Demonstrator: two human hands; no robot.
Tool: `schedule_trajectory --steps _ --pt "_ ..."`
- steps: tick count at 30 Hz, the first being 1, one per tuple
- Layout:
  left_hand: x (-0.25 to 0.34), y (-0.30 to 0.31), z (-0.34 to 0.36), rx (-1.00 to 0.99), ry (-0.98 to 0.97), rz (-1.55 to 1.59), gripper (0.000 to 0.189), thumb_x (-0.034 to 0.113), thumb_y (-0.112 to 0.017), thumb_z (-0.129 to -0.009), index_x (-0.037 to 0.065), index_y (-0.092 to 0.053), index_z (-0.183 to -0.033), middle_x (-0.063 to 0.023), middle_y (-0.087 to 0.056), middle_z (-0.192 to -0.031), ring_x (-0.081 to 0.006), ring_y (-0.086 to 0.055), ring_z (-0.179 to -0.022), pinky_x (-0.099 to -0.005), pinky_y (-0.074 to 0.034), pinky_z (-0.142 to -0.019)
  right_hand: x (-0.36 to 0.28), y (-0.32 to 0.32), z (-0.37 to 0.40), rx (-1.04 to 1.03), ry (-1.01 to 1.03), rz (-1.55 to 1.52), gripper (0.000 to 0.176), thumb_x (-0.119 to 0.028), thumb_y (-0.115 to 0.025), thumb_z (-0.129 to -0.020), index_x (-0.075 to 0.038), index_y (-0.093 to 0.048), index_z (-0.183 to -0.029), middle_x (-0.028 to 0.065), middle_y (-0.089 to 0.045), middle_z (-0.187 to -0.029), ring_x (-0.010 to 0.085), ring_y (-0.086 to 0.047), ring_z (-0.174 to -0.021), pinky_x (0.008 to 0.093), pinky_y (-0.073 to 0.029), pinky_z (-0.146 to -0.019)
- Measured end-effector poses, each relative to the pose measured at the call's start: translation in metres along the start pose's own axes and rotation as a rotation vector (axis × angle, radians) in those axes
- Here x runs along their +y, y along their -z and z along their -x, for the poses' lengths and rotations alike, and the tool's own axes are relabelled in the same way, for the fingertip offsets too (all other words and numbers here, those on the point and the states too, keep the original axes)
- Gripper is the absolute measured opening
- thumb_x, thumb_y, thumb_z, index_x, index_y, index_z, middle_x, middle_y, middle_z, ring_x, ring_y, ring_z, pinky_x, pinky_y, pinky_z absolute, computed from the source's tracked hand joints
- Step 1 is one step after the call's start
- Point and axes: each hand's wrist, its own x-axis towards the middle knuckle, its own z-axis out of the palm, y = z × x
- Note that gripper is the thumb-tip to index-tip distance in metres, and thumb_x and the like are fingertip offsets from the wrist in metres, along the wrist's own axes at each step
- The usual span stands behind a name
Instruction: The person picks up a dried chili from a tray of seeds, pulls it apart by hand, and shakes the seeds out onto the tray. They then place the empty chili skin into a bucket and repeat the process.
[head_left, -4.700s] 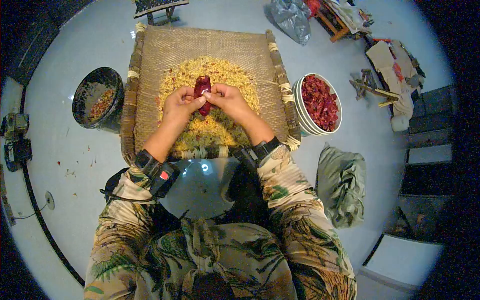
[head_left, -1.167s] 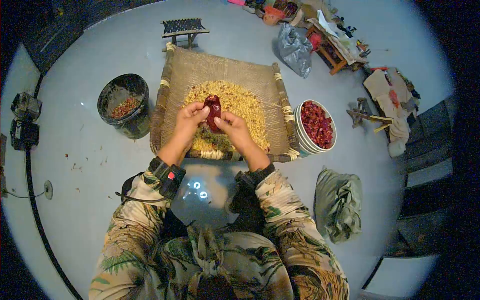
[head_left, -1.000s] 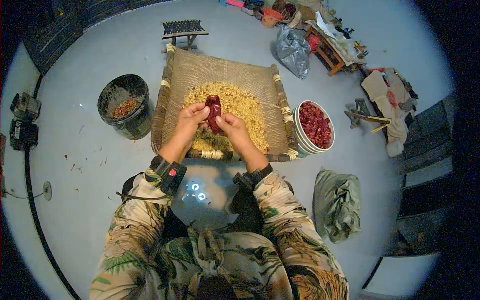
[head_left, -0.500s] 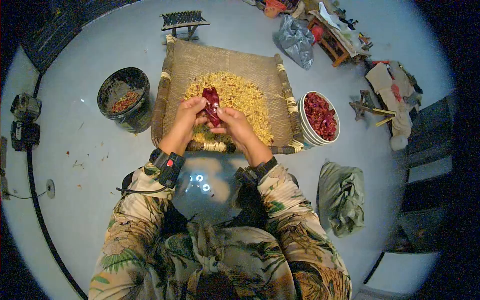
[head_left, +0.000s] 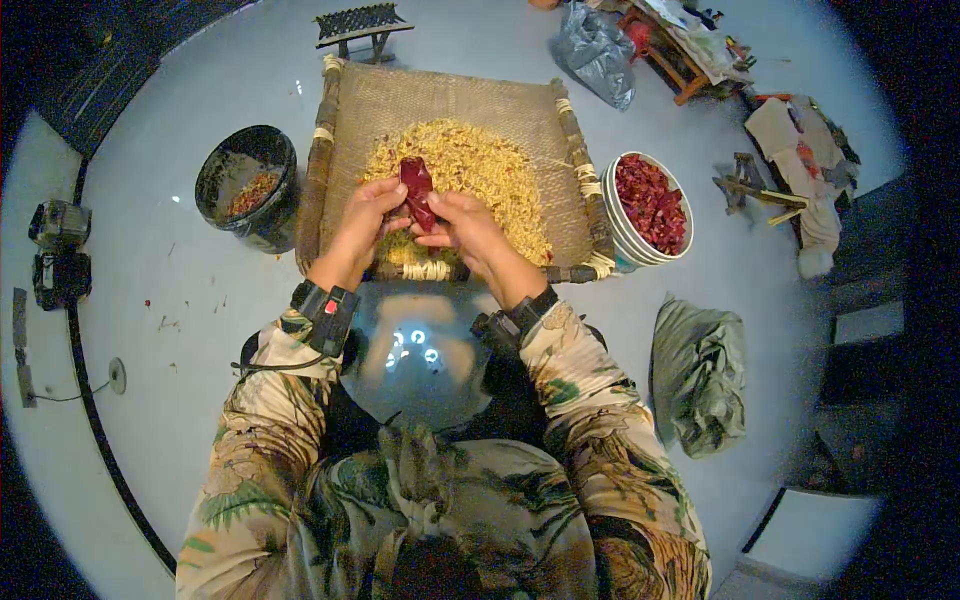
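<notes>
Camouflage-print sleeves (head_left: 270,430) nearest. Left hand (head_left: 362,222): fingers nearly closed, pinching one side of a dark red pepper (head_left: 415,178). Right hand (head_left: 475,232): thumb and fingers closed on its lower part. Pepper held above yellow seeds (head_left: 450,150) heaped on a woven frame (head_left: 400,88). Black bucket (head_left: 275,228) at left, white bucket of red pieces (head_left: 622,222) at right. Small stool (head_left: 362,24) beyond.

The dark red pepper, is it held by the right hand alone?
No, the left hand and the right hand both hold the dark red pepper.
</notes>
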Motion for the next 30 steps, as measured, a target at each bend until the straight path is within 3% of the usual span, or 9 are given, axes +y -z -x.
schedule_trajectory --steps 4,15,19,22,25,30 --pt "-0.001 -0.002 0.002 0.030 0.015 0.008 0.016 0.020 -0.055 -0.087 0.010 -0.060 -0.099 0.0003 -0.063 -0.090 -0.0093 -0.058 -0.079 -0.0256 -0.049 -0.068 0.000 -0.002 0.004 0.018 -0.019 0.063 0.025 -0.026 -0.054 -0.090 -0.002 -0.057 -0.096 0.0086 -0.063 -0.089 0.0162 -0.062 -0.075 0.0272 -0.054 -0.066" --pt "0.004 -0.006 0.004 0.048 0.002 -0.026 0.017 0.018 -0.055 -0.088 0.007 -0.060 -0.100 -0.0009 -0.064 -0.091 -0.0085 -0.058 -0.079 -0.0224 -0.046 -0.065 0.007 -0.006 0.000 0.061 0.049 0.185 0.018 -0.024 -0.058 -0.087 -0.007 -0.061 -0.090 0.0043 -0.064 -0.081 0.0130 -0.060 -0.070 0.0266 -0.050 -0.061" --pt "-0.004 0.005 -0.001 0.015 -0.019 -0.102 0.030 0.023 -0.059 -0.085 0.009 -0.057 -0.111 -0.0012 -0.062 -0.098 -0.0113 -0.057 -0.087 -0.0272 -0.045 -0.076 0.021 0.004 -0.014 0.073 0.106 0.325 0.014 -0.020 -0.062 -0.083 -0.006 -0.063 -0.086 0.0015 -0.064 -0.079 0.0101 -0.058 -0.069 0.0247 -0.047 -0.063" --pt "-0.008 0.007 -0.003 -0.011 -0.103 -0.122 0.031 0.022 -0.059 -0.085 0.007 -0.056 -0.112 -0.0028 -0.063 -0.098 -0.0126 -0.057 -0.088 -0.0279 -0.045 -0.078 0.026 0.009 -0.019 0.118 0.235 0.584 0.016 -0.012 -0.061 -0.083 -0.004 -0.063 -0.097 -0.0006 -0.064 -0.086 0.0067 -0.055 -0.076 0.0227 -0.045 -0.069" --pt "-0.009 0.008 -0.005 -0.043 -0.155 -0.145 0.032 0.022 -0.059 -0.085 0.005 -0.056 -0.111 -0.0042 -0.063 -0.099 -0.0132 -0.057 -0.089 -0.0286 -0.045 -0.080 0.027 0.005 -0.017 0.161 0.321 0.468 0.015 -0.014 -0.065 -0.077 -0.005 -0.066 -0.088 0.0004 -0.064 -0.076 0.0096 -0.056 -0.066 0.0261 -0.046 -0.062" --pt "0.003 0.001 0.002 -0.033 -0.123 -0.155 0.033 0.022 -0.059 -0.085 0.002 -0.056 -0.112 -0.0066 -0.062 -0.101 -0.0146 -0.058 -0.091 -0.0284 -0.045 -0.084 0.032 0.009 -0.022 0.178 0.383 0.497 0.015 -0.012 -0.065 -0.077 -0.006 -0.066 -0.091 0.0011 -0.065 -0.075 0.0106 -0.056 -0.067 0.0282 -0.046 -0.064"
